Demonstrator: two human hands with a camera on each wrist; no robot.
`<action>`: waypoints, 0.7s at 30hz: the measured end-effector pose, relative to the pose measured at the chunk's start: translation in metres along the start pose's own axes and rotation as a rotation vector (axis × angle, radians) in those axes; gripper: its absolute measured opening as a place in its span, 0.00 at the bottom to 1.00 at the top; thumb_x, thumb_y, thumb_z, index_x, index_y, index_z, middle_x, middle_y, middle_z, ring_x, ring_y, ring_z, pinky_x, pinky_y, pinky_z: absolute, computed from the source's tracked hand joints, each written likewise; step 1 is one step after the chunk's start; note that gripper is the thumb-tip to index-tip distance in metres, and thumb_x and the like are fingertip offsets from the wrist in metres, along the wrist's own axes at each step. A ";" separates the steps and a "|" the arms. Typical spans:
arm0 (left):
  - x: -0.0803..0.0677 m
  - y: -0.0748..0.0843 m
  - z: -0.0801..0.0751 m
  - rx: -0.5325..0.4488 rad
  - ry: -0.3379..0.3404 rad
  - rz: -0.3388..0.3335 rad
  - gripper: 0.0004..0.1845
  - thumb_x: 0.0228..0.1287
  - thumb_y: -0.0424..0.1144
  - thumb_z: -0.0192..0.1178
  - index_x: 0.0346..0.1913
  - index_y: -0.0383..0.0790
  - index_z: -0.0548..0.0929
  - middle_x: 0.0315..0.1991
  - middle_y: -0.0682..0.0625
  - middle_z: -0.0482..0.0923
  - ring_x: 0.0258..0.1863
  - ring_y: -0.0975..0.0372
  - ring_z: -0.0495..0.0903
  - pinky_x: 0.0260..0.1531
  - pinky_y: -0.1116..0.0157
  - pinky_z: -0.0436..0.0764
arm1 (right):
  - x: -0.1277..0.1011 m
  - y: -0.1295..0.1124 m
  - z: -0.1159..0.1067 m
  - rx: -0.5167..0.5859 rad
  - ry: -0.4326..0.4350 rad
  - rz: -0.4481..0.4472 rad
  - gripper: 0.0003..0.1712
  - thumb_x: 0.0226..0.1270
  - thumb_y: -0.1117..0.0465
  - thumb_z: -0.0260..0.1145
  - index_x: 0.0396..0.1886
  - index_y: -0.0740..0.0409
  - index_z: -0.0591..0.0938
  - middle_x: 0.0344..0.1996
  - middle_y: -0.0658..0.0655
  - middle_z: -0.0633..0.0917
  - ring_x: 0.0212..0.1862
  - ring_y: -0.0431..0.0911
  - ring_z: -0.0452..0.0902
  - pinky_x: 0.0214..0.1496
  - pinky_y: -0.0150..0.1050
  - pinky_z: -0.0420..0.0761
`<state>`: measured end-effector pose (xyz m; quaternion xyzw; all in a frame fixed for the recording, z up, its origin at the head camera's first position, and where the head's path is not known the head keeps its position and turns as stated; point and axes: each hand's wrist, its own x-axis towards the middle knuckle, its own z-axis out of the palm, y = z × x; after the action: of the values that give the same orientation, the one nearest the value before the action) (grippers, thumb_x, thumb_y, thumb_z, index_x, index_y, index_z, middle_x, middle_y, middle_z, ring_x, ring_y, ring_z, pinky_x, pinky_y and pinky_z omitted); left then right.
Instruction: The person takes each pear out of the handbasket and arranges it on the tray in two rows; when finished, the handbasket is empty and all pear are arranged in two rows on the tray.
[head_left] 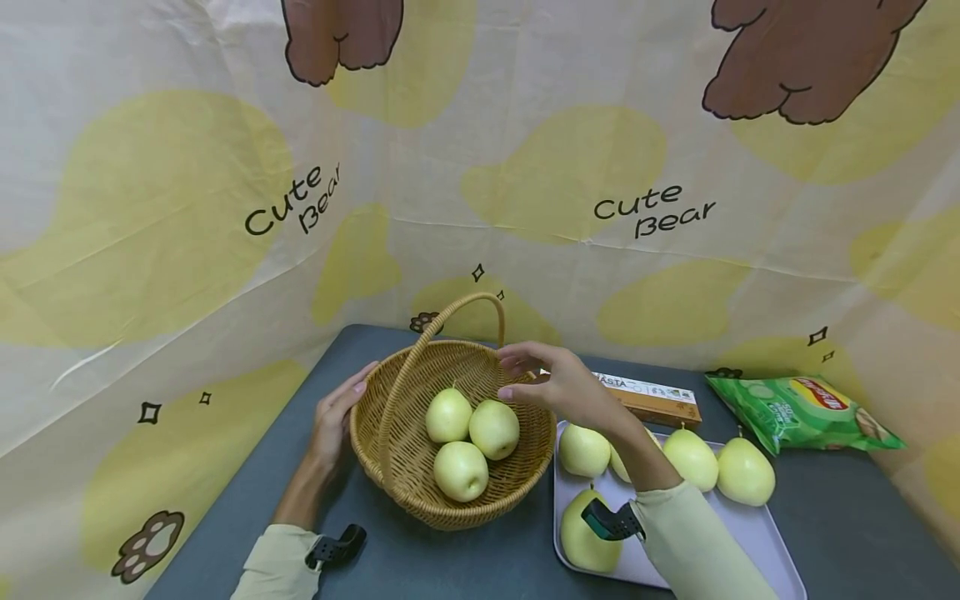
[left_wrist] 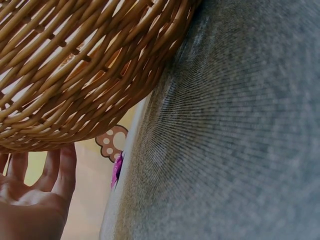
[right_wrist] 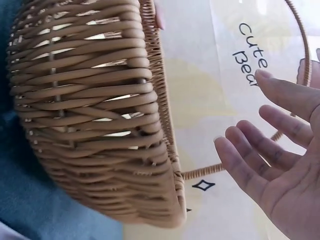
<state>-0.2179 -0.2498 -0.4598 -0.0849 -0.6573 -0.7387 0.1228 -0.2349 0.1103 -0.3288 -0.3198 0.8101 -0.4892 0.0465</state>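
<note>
A wicker basket with a tall handle stands on the dark grey table and holds three pale green pears. My left hand rests with straight fingers against the basket's left rim; in the left wrist view its fingers lie under the basket wall. My right hand hovers open above the basket's right rim, holding nothing; in the right wrist view its fingers are spread beside the basket.
A grey tray at the right carries several more pears. Behind it lie a pasta box and a green crisp bag. A printed cloth backdrop closes off the back and sides.
</note>
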 end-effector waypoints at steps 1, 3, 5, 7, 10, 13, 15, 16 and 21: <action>0.000 0.000 0.000 0.002 0.004 -0.002 0.26 0.86 0.42 0.50 0.76 0.32 0.73 0.71 0.49 0.79 0.62 0.68 0.83 0.58 0.72 0.83 | 0.004 0.000 0.001 -0.008 -0.002 0.005 0.28 0.67 0.58 0.79 0.66 0.51 0.84 0.57 0.55 0.87 0.60 0.55 0.83 0.62 0.54 0.83; 0.000 0.001 0.000 0.006 0.008 -0.009 0.26 0.86 0.43 0.50 0.76 0.33 0.73 0.71 0.49 0.79 0.62 0.69 0.83 0.59 0.72 0.83 | 0.011 -0.001 0.003 -0.033 -0.007 0.019 0.28 0.67 0.57 0.79 0.66 0.49 0.84 0.57 0.54 0.87 0.59 0.53 0.84 0.63 0.54 0.82; 0.000 0.001 -0.001 0.011 0.013 -0.017 0.26 0.86 0.43 0.51 0.76 0.34 0.74 0.71 0.50 0.79 0.62 0.69 0.83 0.59 0.72 0.83 | 0.017 -0.002 0.005 -0.054 -0.011 0.031 0.28 0.67 0.57 0.79 0.66 0.49 0.84 0.56 0.53 0.87 0.58 0.52 0.84 0.63 0.53 0.82; -0.001 0.001 -0.001 0.015 0.010 -0.020 0.26 0.86 0.44 0.50 0.77 0.34 0.73 0.72 0.50 0.79 0.62 0.69 0.83 0.59 0.72 0.82 | 0.023 -0.003 0.006 -0.075 -0.019 0.034 0.27 0.67 0.56 0.79 0.65 0.49 0.84 0.56 0.52 0.87 0.58 0.51 0.84 0.62 0.53 0.83; 0.000 0.000 -0.001 0.019 0.002 -0.020 0.26 0.86 0.44 0.50 0.77 0.34 0.73 0.72 0.49 0.78 0.63 0.69 0.82 0.59 0.73 0.82 | 0.032 -0.003 0.007 -0.087 -0.028 0.030 0.27 0.68 0.56 0.79 0.65 0.50 0.84 0.54 0.53 0.87 0.57 0.52 0.84 0.60 0.51 0.84; 0.000 -0.001 -0.002 0.019 -0.003 -0.015 0.26 0.86 0.45 0.50 0.77 0.34 0.73 0.73 0.49 0.77 0.64 0.68 0.82 0.59 0.73 0.82 | 0.040 -0.004 0.008 -0.089 -0.039 0.020 0.27 0.68 0.57 0.78 0.65 0.51 0.84 0.54 0.53 0.87 0.57 0.53 0.84 0.59 0.50 0.84; 0.000 -0.001 -0.002 0.018 -0.001 -0.012 0.26 0.86 0.44 0.50 0.77 0.34 0.73 0.73 0.48 0.77 0.64 0.68 0.82 0.59 0.72 0.82 | 0.045 -0.005 0.009 -0.078 -0.050 0.018 0.27 0.68 0.58 0.78 0.65 0.52 0.84 0.54 0.53 0.87 0.57 0.53 0.84 0.59 0.50 0.85; 0.001 -0.001 -0.002 0.017 0.000 -0.011 0.26 0.86 0.44 0.50 0.77 0.34 0.73 0.73 0.48 0.77 0.64 0.68 0.82 0.60 0.73 0.82 | 0.048 -0.005 0.010 -0.073 -0.056 0.020 0.27 0.68 0.57 0.78 0.65 0.51 0.84 0.54 0.53 0.87 0.57 0.52 0.83 0.59 0.49 0.85; 0.001 -0.002 -0.002 0.015 0.002 -0.006 0.26 0.86 0.43 0.50 0.77 0.33 0.73 0.74 0.46 0.76 0.65 0.68 0.81 0.60 0.73 0.81 | 0.061 -0.007 0.012 -0.058 -0.087 0.049 0.28 0.67 0.56 0.79 0.66 0.50 0.83 0.55 0.53 0.86 0.57 0.50 0.83 0.60 0.49 0.85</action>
<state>-0.2195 -0.2513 -0.4613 -0.0813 -0.6630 -0.7341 0.1216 -0.2750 0.0646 -0.3152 -0.3220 0.8286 -0.4500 0.0844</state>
